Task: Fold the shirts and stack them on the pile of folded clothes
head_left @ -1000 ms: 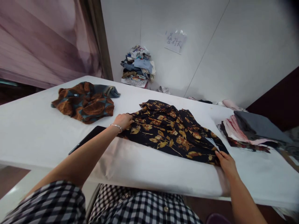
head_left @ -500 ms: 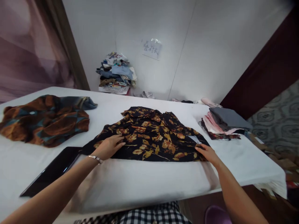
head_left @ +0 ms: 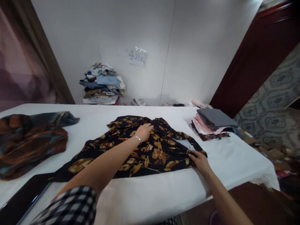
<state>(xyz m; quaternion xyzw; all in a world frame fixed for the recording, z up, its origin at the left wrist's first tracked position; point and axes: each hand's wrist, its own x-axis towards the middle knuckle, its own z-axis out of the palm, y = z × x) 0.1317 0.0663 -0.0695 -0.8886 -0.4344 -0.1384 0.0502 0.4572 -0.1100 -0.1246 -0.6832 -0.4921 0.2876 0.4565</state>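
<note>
Lying rumpled, black shirt (head_left: 131,150) shows golden leaves.

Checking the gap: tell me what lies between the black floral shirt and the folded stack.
Head view: bare white table separates black floral shirt from folded stack.

Left arm stretches far forward, a bracelet at the wrist — left hand (head_left: 144,131) palm down, fingers curled. Right hand (head_left: 198,159) lies nearer — palm down, fingers spread flat, forearm bare.
</note>
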